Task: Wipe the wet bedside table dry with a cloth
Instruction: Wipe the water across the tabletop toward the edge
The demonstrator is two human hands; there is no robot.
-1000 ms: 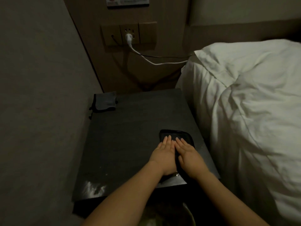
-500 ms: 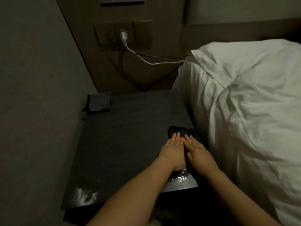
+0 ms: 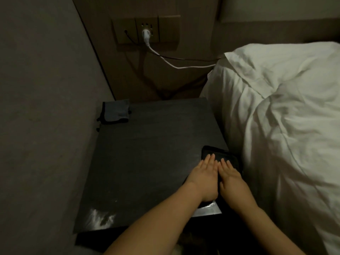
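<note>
The dark bedside table (image 3: pixel 147 153) stands between a wall and a bed. A dark folded cloth (image 3: pixel 223 155) lies flat on the table's near right part. My left hand (image 3: pixel 204 178) and my right hand (image 3: pixel 232 180) rest side by side on the cloth, palms down, fingers straight and together, pressing it to the surface. Most of the cloth is hidden under my hands. A shiny wet patch (image 3: pixel 102 219) shows at the table's near left corner, and a wet sheen (image 3: pixel 209 210) lies along the front edge below my left wrist.
A second grey-blue folded cloth (image 3: pixel 116 113) sits at the table's far left corner. The bed's white duvet (image 3: pixel 285 126) presses against the table's right side. A wall socket with a white plug (image 3: pixel 146 34) and cable is above the table. A grey wall (image 3: pixel 46 107) borders the left.
Both hands with the cloth have slid a little to the right, toward the bed side of the table. The view has also shifted slightly.
</note>
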